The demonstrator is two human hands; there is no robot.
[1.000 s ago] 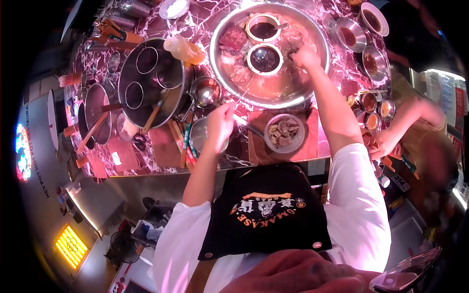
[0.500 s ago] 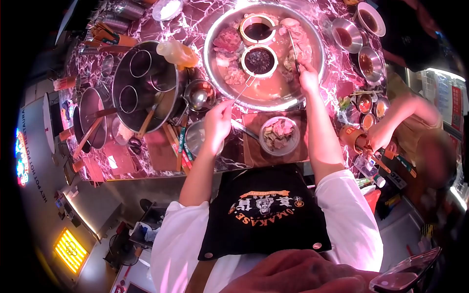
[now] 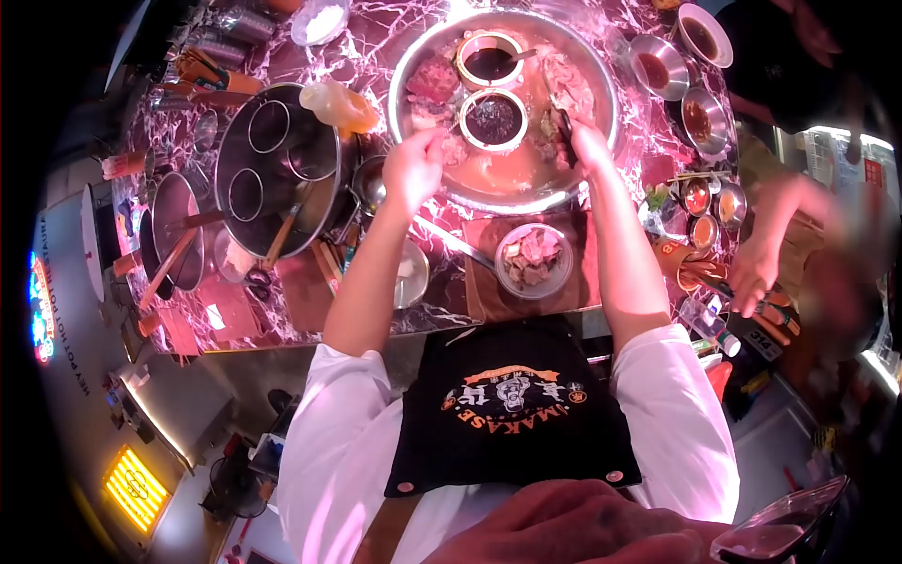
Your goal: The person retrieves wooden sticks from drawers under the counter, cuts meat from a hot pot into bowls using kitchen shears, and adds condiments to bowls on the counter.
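Observation:
My left hand [image 3: 414, 171] is closed at the left rim of a large round metal pan [image 3: 512, 199]. What its fingers hold is hidden. Inside the pan's right side, my right hand [image 3: 589, 147] grips a dark-handled metal tool [image 3: 566, 137], which points down toward pieces of meat [image 3: 569, 83]. Two round pots of dark sauce, an upper pot [image 3: 490, 62] and a lower pot [image 3: 493, 119], stand in the middle of the pan. More meat [image 3: 433, 83] lies at the left. Close to the table edge, a clear tub [image 3: 534, 261] holds cut pieces.
Left of the pan are a deep dark pot [image 3: 282, 169] with ring dividers and a squeeze bottle [image 3: 340, 106]. Metal sauce bowls [image 3: 660, 68] line the right side. Another person's hand [image 3: 754, 274] is near a holder of utensils [image 3: 678, 263] at the right.
My left hand has moved up to the pan's rim, and the thin metal tool it held no longer shows. My right hand has shifted slightly lower. The other person's hand has drawn back from the holder.

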